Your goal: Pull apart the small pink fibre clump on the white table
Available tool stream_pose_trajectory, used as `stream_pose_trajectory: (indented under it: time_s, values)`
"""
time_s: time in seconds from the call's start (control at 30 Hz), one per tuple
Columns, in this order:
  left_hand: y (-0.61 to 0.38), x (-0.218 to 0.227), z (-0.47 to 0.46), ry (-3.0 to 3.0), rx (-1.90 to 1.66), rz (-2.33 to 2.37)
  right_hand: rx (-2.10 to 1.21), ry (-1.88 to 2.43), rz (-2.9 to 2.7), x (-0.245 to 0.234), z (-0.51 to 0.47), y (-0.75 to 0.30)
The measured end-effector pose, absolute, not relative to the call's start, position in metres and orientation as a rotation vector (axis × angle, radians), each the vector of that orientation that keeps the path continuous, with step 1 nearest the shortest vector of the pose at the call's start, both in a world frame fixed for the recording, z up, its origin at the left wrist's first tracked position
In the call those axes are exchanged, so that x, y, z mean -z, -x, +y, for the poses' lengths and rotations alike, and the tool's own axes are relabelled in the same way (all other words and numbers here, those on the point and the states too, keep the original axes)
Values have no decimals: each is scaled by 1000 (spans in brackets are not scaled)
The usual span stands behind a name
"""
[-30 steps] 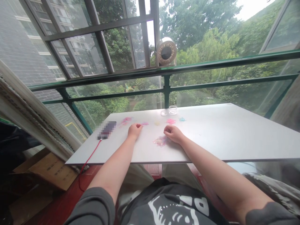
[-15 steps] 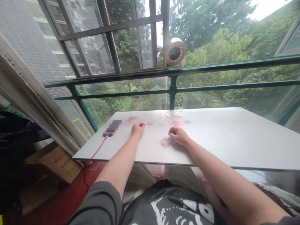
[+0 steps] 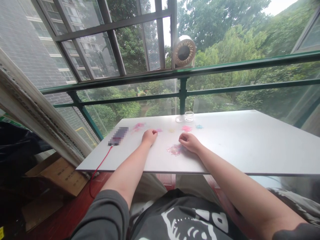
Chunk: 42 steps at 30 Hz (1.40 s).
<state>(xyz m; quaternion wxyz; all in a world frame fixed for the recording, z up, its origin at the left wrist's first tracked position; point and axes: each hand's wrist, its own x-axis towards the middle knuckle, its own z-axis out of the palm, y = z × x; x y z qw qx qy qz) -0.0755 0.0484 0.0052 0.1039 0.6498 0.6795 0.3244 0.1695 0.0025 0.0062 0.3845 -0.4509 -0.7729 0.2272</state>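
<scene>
Pile of mixed colours (image 3: 174, 150) seemingly lies just beside the right fingers (image 3: 184, 136).

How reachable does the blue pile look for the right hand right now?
Probably yes: the blue pile lies just beyond the right hand, and the nearest pink pile sits left of it, not in front.

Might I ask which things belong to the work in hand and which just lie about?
Seemingly in use:
mixed-colour pile beside right hand
purple pile beside left hand
other coloured piles
perhaps the clear containers

Seemingly lying about:
blurred device
red cable
cardboard box
</scene>
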Motion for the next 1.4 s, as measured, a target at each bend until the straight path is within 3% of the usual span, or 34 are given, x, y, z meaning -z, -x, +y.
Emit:
stream_pose_trajectory:
  time_s: [0.3, 1.1, 1.4]
  values:
    - [75, -12, 62, -1871, -909, 2048, -585, 1145, -1967, -7, 3, -169]
    - [78, -27, 40, -2450, -466, 1895, -583, 1153, -1878, -4, 5, -170]
    - [54, -47, 27, -2225, -815, 1698, -627, 1192, -1907, -2, 8, -172]
